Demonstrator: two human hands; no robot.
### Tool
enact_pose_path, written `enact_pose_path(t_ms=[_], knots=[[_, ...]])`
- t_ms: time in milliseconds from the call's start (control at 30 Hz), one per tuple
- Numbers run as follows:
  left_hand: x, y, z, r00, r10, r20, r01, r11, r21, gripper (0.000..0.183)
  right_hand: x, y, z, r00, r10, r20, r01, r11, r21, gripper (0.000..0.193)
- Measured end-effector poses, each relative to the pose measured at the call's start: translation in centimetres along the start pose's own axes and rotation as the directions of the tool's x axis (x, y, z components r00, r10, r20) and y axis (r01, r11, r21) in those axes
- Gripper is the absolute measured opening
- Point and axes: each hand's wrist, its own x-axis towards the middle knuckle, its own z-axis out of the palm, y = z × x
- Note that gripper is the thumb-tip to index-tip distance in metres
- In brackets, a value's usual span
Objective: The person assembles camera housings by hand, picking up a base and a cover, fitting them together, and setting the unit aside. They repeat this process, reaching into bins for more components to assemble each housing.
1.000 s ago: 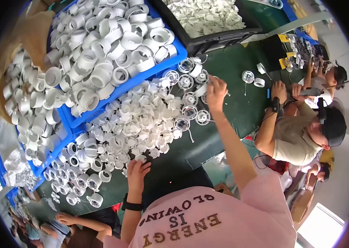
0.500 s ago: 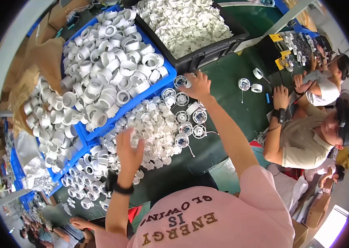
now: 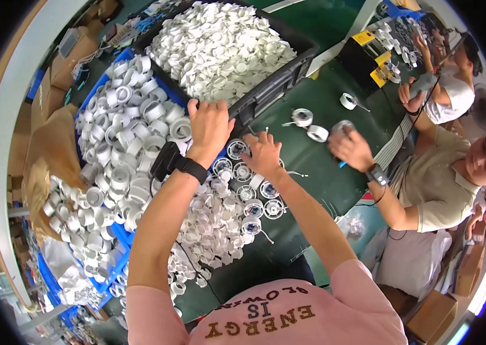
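My left hand (image 3: 209, 131) reaches to the near corner of a black crate (image 3: 277, 86), its bent fingers apart at the rim. Whether the fingertips press on the crate is hard to tell. Just right of it, my right hand (image 3: 265, 155) has its fingers spread low over the table, beside a round white part with a dark centre (image 3: 237, 149). No object shows in either hand. Several similar round assemblies (image 3: 251, 225), some with short wires, lie below my right hand. A heap of small white caps (image 3: 208, 221) lies between my forearms.
White caps (image 3: 220, 52) fill the black crate. Left of it, a blue crate (image 3: 119, 237) overflows with white plastic rings (image 3: 119, 172). Across the green table, a co-worker's blurred hand (image 3: 351, 148) is at a round part. A yellow-and-black fixture (image 3: 369, 57) stands farther off.
My left hand has moved from above the cap heap to the black crate's corner. My right hand has come down nearer the round assemblies. The co-worker's hand has shifted toward the round parts.
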Motion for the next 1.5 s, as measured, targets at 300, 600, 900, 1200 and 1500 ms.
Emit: enact_pose_path(t_ms=[300,600,900,1200,1500], knots=[[1.7,-1.5,-0.8,0.987,0.155,-0.036,-0.157,0.986,-0.054,0.021,-0.3,1.1,0.5,1.000,-0.019,0.002,0.019,0.999,0.034,0.035],[0.0,-0.6,0.8,0.995,0.075,-0.073,-0.081,0.994,-0.077,0.033,-5.0,1.2,-0.4,0.977,-0.115,0.179,0.055,0.949,0.311,0.041],[-13.2,4.3,-6.1,0.996,-0.083,0.039,0.090,0.795,-0.600,0.050,1.4,11.6,-8.4,0.881,-0.263,-0.392,0.340,0.930,0.141,0.036],[-35.2,16.3,-8.9,0.677,-0.111,0.728,0.736,0.078,-0.673,0.040,-0.9,7.6,0.8,0.897,-0.242,-0.371,0.368,0.873,0.320,0.032],[-24.6,8.8,-14.0,0.803,-0.147,0.577,0.592,0.304,-0.746,0.042,-3.3,0.8,-2.4,0.918,-0.247,-0.309,0.340,0.893,0.295,0.029]])
